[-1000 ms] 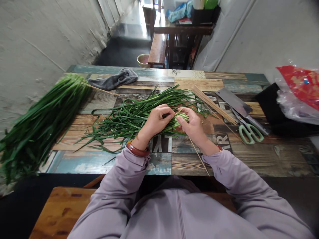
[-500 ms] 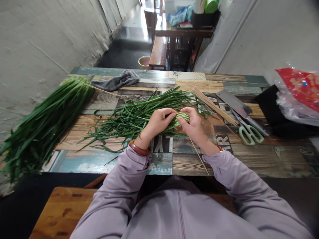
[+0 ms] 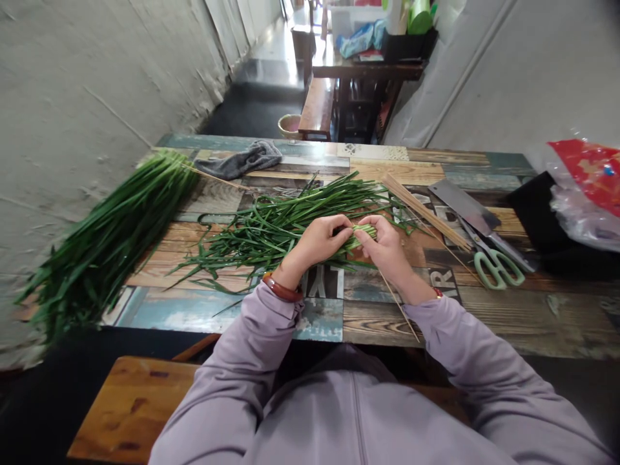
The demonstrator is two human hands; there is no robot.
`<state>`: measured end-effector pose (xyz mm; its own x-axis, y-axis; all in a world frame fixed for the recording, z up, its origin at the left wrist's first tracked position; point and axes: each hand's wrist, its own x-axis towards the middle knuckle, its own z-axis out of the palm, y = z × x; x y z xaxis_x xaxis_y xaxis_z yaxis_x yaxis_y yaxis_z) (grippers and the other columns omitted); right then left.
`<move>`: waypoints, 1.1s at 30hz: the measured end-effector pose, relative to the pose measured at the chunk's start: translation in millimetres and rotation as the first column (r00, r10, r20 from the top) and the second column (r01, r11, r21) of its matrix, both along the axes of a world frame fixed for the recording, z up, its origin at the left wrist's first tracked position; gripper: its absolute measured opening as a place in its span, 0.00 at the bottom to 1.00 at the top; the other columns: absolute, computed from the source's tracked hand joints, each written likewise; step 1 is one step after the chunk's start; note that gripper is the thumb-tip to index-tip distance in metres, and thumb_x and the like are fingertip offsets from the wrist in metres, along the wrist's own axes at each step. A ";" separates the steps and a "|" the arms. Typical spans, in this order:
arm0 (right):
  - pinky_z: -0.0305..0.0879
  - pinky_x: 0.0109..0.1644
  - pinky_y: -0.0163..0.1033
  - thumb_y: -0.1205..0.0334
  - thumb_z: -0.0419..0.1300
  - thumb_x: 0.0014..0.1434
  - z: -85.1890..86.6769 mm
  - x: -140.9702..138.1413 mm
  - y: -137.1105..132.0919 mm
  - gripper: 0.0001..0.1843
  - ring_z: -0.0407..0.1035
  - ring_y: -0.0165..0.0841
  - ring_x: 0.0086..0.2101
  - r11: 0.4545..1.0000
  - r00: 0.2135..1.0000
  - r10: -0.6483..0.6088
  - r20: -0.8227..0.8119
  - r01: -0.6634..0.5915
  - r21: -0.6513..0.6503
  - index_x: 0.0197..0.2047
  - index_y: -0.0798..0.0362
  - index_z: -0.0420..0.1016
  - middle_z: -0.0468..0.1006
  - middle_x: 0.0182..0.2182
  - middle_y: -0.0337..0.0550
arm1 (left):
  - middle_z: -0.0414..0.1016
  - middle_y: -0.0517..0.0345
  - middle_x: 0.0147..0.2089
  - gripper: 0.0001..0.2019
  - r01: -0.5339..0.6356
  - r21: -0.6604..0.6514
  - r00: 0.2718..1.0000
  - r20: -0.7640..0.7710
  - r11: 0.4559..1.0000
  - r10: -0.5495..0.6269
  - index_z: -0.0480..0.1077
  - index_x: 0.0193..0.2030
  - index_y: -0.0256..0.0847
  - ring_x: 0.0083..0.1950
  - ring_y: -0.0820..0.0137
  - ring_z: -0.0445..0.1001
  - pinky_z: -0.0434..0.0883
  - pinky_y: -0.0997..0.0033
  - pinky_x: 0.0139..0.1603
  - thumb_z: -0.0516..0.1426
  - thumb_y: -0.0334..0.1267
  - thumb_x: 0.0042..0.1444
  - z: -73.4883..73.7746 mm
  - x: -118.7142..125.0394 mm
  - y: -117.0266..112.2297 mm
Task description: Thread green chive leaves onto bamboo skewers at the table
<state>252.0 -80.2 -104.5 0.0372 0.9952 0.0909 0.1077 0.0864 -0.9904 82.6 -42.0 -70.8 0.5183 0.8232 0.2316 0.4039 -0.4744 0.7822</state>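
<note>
Pale stem ends of a small bunch of garlic chives (image 3: pixel 364 231) show between my hands. My left hand (image 3: pixel 323 240) closes over the bunch from the left, thumb and fingers pinched together. On the other side my right hand (image 3: pixel 385 247) grips the stem ends with thumb and fingers. A thin bamboo skewer (image 3: pixel 398 305) slants from below my right hand towards the table's front edge; whether its upper end passes through the stems is hidden. Loose chives (image 3: pixel 271 223) spread over the table beneath and to the left of my hands.
A large pile of chives (image 3: pixel 109 242) lies at the left. To the right are bamboo skewers (image 3: pixel 426 213), a cleaver (image 3: pixel 465 208) and green-handled scissors (image 3: pixel 498 268). A grey cloth (image 3: pixel 239 161) lies at the back; a plastic bag (image 3: pixel 586 200) sits far right.
The whole scene sits slightly further right in the view. My fingers have shifted a little on the chives, and both hands still hold the bunch.
</note>
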 end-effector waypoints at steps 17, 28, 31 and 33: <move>0.53 0.19 0.29 0.41 0.62 0.56 -8.1 -6.4 7.4 0.22 0.62 0.24 0.16 0.996 0.997 -0.054 -0.060 0.049 -0.078 0.40 0.52 0.68 0.70 0.19 0.30 | 0.77 0.48 0.44 0.12 -0.341 0.285 0.920 -0.093 0.896 0.380 0.77 0.43 0.38 0.47 0.62 0.73 0.68 0.63 0.52 0.52 0.37 0.64 -5.8 -16.4 23.3; 0.56 0.21 0.29 0.40 0.60 0.58 -11.3 -3.0 9.0 0.23 0.64 0.25 0.16 0.998 1.000 -0.023 0.002 0.023 -0.060 0.42 0.53 0.69 0.69 0.17 0.29 | 0.75 0.44 0.45 0.12 -0.482 0.454 0.675 -0.353 0.749 0.648 0.78 0.41 0.45 0.54 0.50 0.65 0.60 0.51 0.51 0.53 0.39 0.63 -15.5 -41.6 45.0; 0.57 0.20 0.29 0.41 0.60 0.58 -8.8 -3.6 8.1 0.23 0.63 0.25 0.16 0.998 1.000 -0.025 0.002 0.025 -0.060 0.42 0.53 0.69 0.69 0.17 0.29 | 0.75 0.45 0.45 0.10 -0.483 0.467 0.686 -0.323 0.741 0.651 0.78 0.37 0.45 0.54 0.50 0.65 0.60 0.50 0.52 0.54 0.38 0.62 -11.8 -41.8 42.7; 0.57 0.20 0.29 0.41 0.61 0.57 -7.6 -4.6 7.6 0.23 0.63 0.25 0.16 0.997 0.999 -0.028 -0.020 0.027 -0.066 0.42 0.53 0.69 0.70 0.17 0.29 | 0.75 0.48 0.48 0.09 -0.473 0.474 0.720 -0.278 0.742 0.636 0.78 0.36 0.45 0.56 0.52 0.66 0.60 0.49 0.55 0.55 0.37 0.61 -7.2 -39.2 38.9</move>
